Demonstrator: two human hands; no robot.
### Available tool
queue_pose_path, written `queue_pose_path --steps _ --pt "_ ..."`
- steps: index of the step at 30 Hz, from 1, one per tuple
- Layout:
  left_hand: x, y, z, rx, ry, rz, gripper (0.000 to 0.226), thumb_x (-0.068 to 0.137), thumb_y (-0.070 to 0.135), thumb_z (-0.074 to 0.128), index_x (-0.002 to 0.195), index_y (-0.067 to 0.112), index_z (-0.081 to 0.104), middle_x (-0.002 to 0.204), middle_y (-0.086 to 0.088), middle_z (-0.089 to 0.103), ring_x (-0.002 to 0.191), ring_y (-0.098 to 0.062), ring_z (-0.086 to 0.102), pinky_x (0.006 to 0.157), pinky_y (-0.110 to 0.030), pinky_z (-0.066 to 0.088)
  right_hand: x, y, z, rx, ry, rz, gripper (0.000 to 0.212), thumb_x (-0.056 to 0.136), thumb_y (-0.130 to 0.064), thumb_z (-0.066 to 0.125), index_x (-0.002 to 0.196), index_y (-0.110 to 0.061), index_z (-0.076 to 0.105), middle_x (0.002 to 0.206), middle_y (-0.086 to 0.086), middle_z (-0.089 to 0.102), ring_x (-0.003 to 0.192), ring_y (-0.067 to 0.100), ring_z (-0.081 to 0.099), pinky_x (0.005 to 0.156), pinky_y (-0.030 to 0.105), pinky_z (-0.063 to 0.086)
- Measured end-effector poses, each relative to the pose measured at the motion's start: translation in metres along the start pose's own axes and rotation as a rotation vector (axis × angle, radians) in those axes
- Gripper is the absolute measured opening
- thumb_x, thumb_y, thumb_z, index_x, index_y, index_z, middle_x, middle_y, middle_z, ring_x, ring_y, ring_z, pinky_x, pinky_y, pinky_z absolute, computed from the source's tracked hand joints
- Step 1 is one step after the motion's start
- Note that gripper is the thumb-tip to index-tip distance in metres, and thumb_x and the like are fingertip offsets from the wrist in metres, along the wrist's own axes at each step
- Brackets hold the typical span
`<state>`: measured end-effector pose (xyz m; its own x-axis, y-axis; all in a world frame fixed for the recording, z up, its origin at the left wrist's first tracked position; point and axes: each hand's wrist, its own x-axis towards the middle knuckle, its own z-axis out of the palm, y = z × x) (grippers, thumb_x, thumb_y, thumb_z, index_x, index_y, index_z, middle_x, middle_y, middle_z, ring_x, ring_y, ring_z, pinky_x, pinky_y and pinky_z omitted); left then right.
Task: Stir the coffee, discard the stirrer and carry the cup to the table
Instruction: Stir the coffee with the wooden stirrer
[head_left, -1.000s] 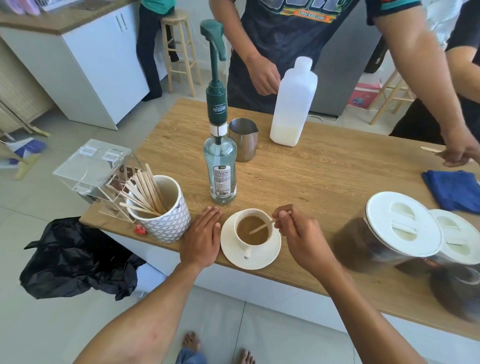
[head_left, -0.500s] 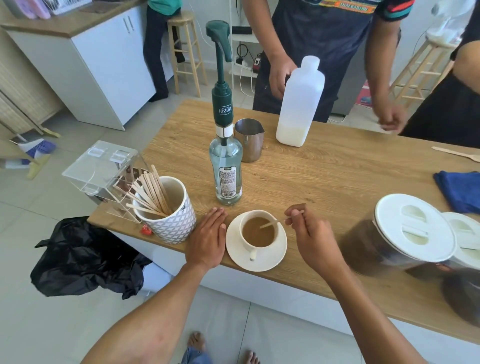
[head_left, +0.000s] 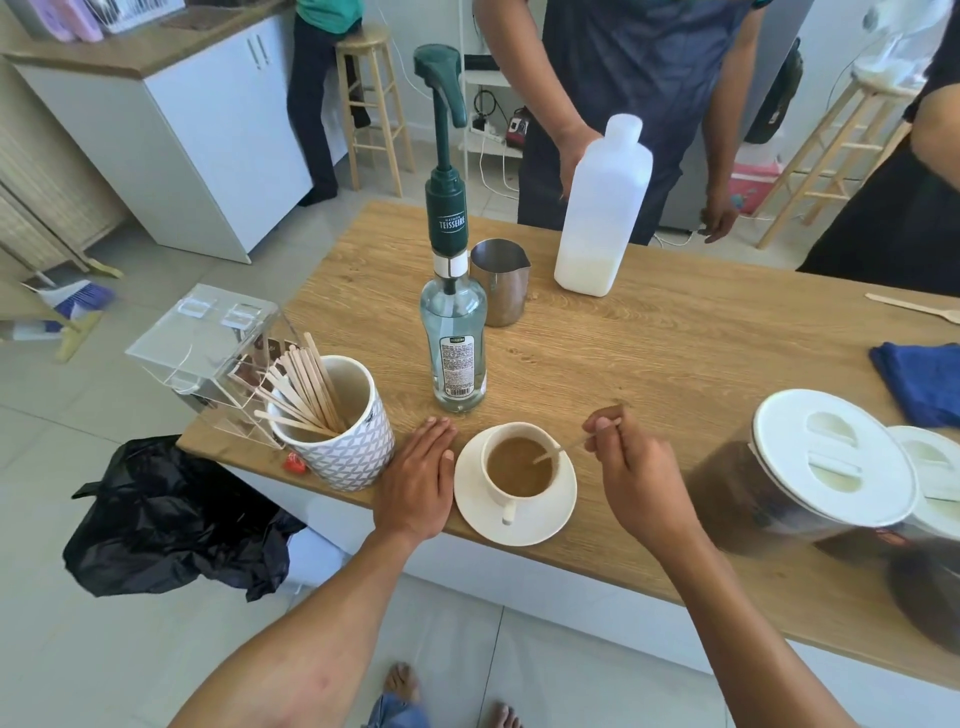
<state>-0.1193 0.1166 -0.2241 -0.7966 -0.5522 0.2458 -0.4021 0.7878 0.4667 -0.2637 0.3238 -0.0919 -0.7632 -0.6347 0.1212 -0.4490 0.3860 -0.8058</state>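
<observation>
Head view: right hand (head_left: 631, 475) pinches wooden stirrer (head_left: 553, 453), tip in coffee cup (head_left: 521, 467) on saucer (head_left: 514, 522); left hand (head_left: 418, 480) flat, fingers straight, on wooden counter (head_left: 675, 353).

Your right hand (head_left: 631, 467) has dragged the stirrer (head_left: 563, 449) across the cup (head_left: 519, 496): 1 s ago the tip sat approx mid-coffee, now it's over by the right rim. Across the bench (head_left: 675, 353), the other person's hand (head_left: 719, 215), which was down on the top next to the wooden spoon (head_left: 909, 306), has lifted off & now hangs behind the far edge. Their second hand (head_left: 571, 150) has moved in behind the white bottle (head_left: 602, 208).
</observation>
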Motion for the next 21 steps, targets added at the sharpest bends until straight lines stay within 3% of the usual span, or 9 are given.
queue_pose_path --steps 4,8,13,16,21 --pt "0.0001 -0.0007 0.0002 0.007 -0.006 -0.005 0.052 0.103 0.033 0.023 0.138 0.013 0.056 0.145 0.001 0.051 0.142 -0.011 0.034 0.118 -0.031 0.025 -0.0031 -0.0053 0.0058 -0.003 -0.108 -0.028 0.018 0.101 -0.020 0.043 0.092 -0.024 0.058 0.080 -0.011 0.067 0.080 0.003 0.064 0.072 0.024 0.048" --pt "0.0002 0.0007 -0.0005 0.008 -0.009 -0.001 0.052 0.103 0.033 0.023 0.138 0.013 0.056 0.146 0.001 0.051 0.142 -0.011 0.034 0.118 -0.029 0.023 -0.0021 -0.0030 -0.0007 -0.007 -0.013 0.021 0.018 0.101 -0.019 0.041 0.092 -0.022 0.057 0.079 -0.013 0.064 0.079 0.006 0.062 0.071 0.029 0.046" --pt "-0.0002 -0.0001 -0.0002 -0.005 -0.006 -0.002 0.052 0.103 0.033 0.023 0.137 0.012 0.056 0.145 0.001 0.052 0.142 -0.012 0.035 0.118 -0.029 0.024 -0.0063 -0.0070 0.0037 0.005 -0.105 -0.018 0.020 0.101 -0.017 0.043 0.092 -0.023 0.059 0.083 -0.011 0.067 0.081 0.004 0.064 0.075 0.028 0.050" --pt "-0.0003 -0.0001 0.0000 -0.015 0.004 0.006 0.051 0.102 0.032 0.025 0.137 0.012 0.057 0.145 0.000 0.052 0.142 -0.012 0.035 0.117 -0.033 0.028 -0.0050 -0.0015 -0.0025 -0.010 -0.034 0.017 0.021 0.101 -0.016 0.041 0.090 -0.023 0.058 0.078 -0.010 0.066 0.080 0.006 0.064 0.075 0.034 0.050" --pt "-0.0010 -0.0013 -0.0001 -0.014 0.003 0.008 0.051 0.102 0.032 0.025 0.137 0.013 0.056 0.145 0.001 0.052 0.142 -0.012 0.035 0.117 -0.033 0.028 -0.0073 -0.0077 0.0018 0.015 -0.120 -0.005 0.018 0.101 -0.019 0.044 0.094 -0.022 0.060 0.081 -0.010 0.069 0.082 0.002 0.065 0.077 0.027 0.051"
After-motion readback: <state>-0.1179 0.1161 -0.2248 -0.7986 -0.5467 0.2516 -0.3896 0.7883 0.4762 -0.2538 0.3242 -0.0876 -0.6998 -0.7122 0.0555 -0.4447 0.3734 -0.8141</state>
